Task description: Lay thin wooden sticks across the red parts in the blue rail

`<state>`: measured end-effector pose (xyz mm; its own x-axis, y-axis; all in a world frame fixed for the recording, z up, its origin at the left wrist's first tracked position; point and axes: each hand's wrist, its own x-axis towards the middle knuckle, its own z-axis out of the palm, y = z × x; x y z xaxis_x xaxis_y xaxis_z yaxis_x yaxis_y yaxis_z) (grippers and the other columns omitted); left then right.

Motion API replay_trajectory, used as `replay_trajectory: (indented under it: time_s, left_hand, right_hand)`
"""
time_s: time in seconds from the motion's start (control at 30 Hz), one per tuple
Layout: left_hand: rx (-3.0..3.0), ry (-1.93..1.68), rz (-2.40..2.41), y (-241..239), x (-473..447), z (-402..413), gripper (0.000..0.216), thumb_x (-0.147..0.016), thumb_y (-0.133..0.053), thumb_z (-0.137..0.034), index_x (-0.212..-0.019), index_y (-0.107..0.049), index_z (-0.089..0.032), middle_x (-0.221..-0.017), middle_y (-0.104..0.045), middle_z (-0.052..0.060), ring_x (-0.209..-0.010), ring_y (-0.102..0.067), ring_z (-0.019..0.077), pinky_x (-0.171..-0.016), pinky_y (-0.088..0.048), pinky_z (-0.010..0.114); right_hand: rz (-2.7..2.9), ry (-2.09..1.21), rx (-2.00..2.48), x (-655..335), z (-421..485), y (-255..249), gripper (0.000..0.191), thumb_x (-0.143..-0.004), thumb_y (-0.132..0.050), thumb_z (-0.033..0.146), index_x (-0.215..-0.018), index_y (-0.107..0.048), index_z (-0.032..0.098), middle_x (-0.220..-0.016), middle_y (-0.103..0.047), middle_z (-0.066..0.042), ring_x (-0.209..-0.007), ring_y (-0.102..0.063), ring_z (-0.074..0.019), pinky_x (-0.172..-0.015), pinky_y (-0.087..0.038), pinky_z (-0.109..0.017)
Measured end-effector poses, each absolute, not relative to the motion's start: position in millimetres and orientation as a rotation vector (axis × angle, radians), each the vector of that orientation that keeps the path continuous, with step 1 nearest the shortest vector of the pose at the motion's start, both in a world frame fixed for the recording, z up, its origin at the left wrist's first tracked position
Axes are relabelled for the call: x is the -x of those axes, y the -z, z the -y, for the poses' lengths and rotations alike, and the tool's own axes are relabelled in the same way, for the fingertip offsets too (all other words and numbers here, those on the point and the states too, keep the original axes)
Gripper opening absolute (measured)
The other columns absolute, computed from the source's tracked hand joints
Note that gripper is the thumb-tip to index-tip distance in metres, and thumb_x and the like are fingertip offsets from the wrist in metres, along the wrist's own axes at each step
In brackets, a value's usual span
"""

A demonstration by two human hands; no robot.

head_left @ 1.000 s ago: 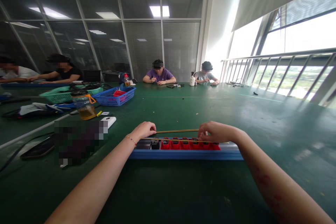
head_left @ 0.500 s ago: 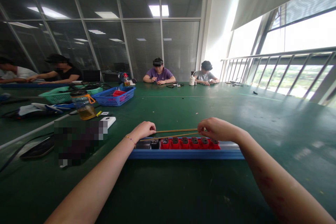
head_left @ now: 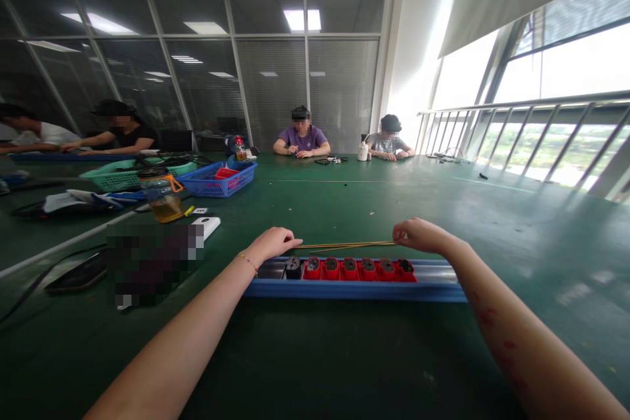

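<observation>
A long blue rail (head_left: 354, 289) lies across the green table (head_left: 315, 354) in front of me, holding a row of red blocks (head_left: 359, 268) with a black one at their left end. Just behind it lie thin brass-coloured rods (head_left: 344, 246). My left hand (head_left: 273, 241) is curled at the rods' left end, fingertips touching them. My right hand (head_left: 419, 235) pinches the rods' right end, slightly above the rail.
At the left stand a bottle of amber liquid (head_left: 160, 195), a blue basket (head_left: 216, 180), a green basket (head_left: 123, 174), a white device (head_left: 207, 226) and a dark flat object (head_left: 76, 272). Several people sit at the far side and left.
My right hand has lifted off the red blocks and moved right and back, taking a rod from above the rail to beside the other rod. The left hand has barely moved.
</observation>
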<state>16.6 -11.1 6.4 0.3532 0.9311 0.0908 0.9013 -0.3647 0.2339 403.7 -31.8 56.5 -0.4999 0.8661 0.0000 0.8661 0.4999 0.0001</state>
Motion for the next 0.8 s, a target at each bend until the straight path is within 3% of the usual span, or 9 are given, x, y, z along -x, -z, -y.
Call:
replay_trajectory:
  time_s: [0.2,0.33,0.47,0.7,0.8]
  left_hand:
    - [-2.456,-0.310,-1.647,-10.9,-17.3,15.5,0.050,-0.067,-0.046,-0.068,-0.073,-0.064,-0.022,-0.074,-0.067,0.001,-0.066,-0.060,0.0150,-0.052,-0.036,0.021]
    - [-2.416,-0.278,-1.646,-9.3,-15.9,13.8,0.037,-0.063,-0.059,-0.057,-0.076,-0.065,-0.023,-0.079,-0.068,0.000,-0.072,-0.061,0.0149,-0.055,-0.040,0.020]
    - [-2.430,-0.291,-1.645,-6.6,-14.7,11.1,0.024,-0.069,-0.058,-0.044,-0.076,-0.065,-0.023,-0.081,-0.068,0.000,-0.075,-0.061,0.0141,-0.060,-0.041,0.020]
    - [-2.456,-0.302,-1.631,-4.4,-13.8,9.4,0.020,-0.070,-0.058,-0.040,-0.076,-0.065,-0.022,-0.080,-0.068,0.000,-0.073,-0.061,0.0135,-0.060,-0.041,0.020]
    - [-2.456,-0.290,-1.630,-4.7,-14.0,9.3,0.019,-0.071,-0.057,-0.040,-0.076,-0.064,-0.023,-0.080,-0.067,-0.001,-0.073,-0.061,0.0135,-0.060,-0.041,0.020]
  right_hand:
    - [-2.692,0.007,-1.527,-364.9,16.7,-36.1,0.019,-0.072,-0.050,0.023,-0.081,-0.067,0.022,-0.082,-0.069,-0.003,-0.075,-0.062,-0.0191,-0.063,-0.042,-0.025]
    - [-2.708,0.023,-1.503,-352.3,8.5,-31.9,0.020,-0.072,-0.051,0.023,-0.085,-0.066,0.023,-0.087,-0.068,-0.002,-0.079,-0.061,-0.0182,-0.065,-0.042,-0.024]
    - [-2.708,0.026,-1.549,-359.9,8.8,-34.3,0.024,-0.076,-0.048,0.026,-0.094,-0.064,0.024,-0.094,-0.066,-0.001,-0.084,-0.060,-0.0175,-0.071,-0.042,-0.025]
    - [-2.452,0.102,-1.762,-410.8,21.0,-23.6,0.045,-0.084,-0.034,0.037,-0.112,-0.059,0.012,-0.110,-0.060,-0.018,-0.100,-0.055,-0.0333,-0.078,-0.043,-0.045]
    - [-2.413,0.235,-1.713,-420.6,19.9,-16.1,0.047,-0.086,-0.031,0.037,-0.117,-0.056,0.011,-0.117,-0.057,-0.016,-0.109,-0.051,-0.0290,-0.088,-0.041,-0.040]
